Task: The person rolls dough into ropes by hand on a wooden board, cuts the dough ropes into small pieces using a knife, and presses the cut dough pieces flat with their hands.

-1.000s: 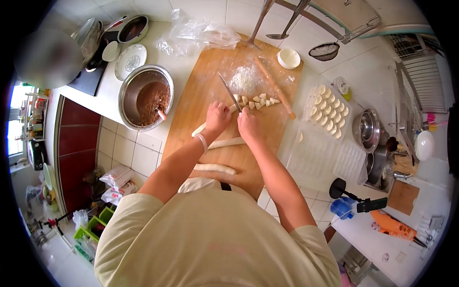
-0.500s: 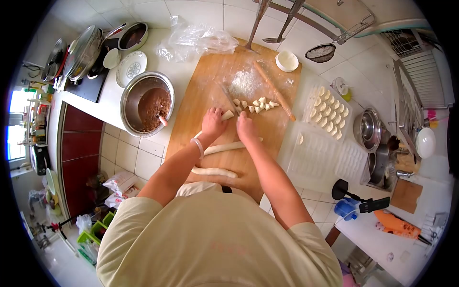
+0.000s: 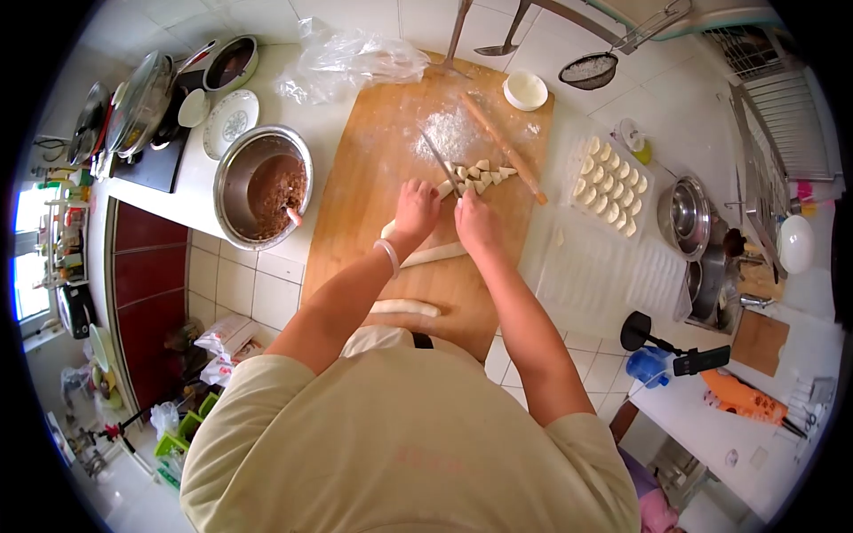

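My right hand [image 3: 478, 222] is closed round the handle of a knife [image 3: 438, 158], whose blade points up and left over the board. My left hand [image 3: 417, 211] is closed on a dough roll [image 3: 445, 188], with its cut end beside the blade. Small cut dough pieces [image 3: 481, 176] lie in a cluster just right of the knife. Another dough roll [image 3: 434, 255] stretches below my hands, partly behind my left forearm. A third dough strip [image 3: 404, 307] lies nearer my body. All rest on a wooden board [image 3: 346, 195].
Flour [image 3: 447, 133] and a rolling pin [image 3: 503, 147] are on the board's far part. A metal bowl of filling [image 3: 306, 191] stands left. To the right, a plastic tray [image 3: 577, 191] holds several dumplings. A white bowl [image 3: 525, 91] sits at the far edge.
My left hand, the knife and my right hand have shifted right across the board towards the cut pieces. The view has also moved slightly.
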{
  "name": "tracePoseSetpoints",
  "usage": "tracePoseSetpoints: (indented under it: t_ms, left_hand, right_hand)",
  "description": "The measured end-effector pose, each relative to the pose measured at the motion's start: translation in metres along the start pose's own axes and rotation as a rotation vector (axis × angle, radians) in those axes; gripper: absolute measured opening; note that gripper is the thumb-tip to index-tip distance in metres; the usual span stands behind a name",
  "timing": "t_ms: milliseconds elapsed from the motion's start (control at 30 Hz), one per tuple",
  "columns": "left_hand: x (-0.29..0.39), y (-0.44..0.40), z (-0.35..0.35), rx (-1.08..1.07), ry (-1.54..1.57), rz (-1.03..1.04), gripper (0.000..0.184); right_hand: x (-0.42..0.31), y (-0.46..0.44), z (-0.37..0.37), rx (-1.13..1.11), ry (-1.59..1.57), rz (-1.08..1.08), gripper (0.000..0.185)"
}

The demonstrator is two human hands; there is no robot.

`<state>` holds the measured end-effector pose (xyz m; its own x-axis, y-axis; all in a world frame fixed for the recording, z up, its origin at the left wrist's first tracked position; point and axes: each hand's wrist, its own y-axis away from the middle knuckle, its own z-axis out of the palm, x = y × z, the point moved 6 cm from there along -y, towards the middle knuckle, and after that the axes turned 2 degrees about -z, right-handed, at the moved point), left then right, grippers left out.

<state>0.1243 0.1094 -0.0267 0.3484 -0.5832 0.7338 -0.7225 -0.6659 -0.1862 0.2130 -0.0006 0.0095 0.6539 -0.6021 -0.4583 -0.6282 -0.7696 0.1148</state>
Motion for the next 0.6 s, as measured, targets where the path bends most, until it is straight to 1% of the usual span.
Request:
tracePoseSetpoints:
  t_ms: [67, 100, 133, 200, 400, 533, 600]
  left_hand:
    - [0.002, 0.001, -0.001, 0.037, -0.050, 0.010, 0.005]
    - [0.004, 0.001, -0.001, 0.035, -0.046, 0.014, 0.005]
    - [0.005, 0.001, -0.003, 0.052, -0.045, 0.035, 0.005]
    - [0.006, 0.001, -0.006, 0.070, -0.045, 0.056, 0.005]
    - [0.007, 0.001, -0.011, 0.052, -0.019, 0.093, 0.010]
    - [0.007, 0.001, -0.012, 0.014, -0.127, 0.086, 0.014]
    - [0.004, -0.004, -0.011, 0.000, -0.157, 0.073, 0.015]
  right_hand:
    - [-0.002, -0.001, 0.000, -0.034, 0.051, 0.008, 0.021]
    - [-0.002, -0.001, 0.001, -0.072, 0.096, 0.013, 0.022]
    - [-0.002, -0.001, -0.001, -0.069, 0.097, 0.017, 0.022]
    - [0.001, -0.001, 0.003, -0.142, 0.105, 0.062, 0.023]
    - [0.012, -0.003, 0.019, -0.197, 0.075, 0.070, 0.025]
    - [0.009, -0.011, 0.030, -0.184, 0.083, 0.121, 0.025]
    - [0.011, -0.015, 0.029, -0.108, 0.007, 0.135, 0.024]
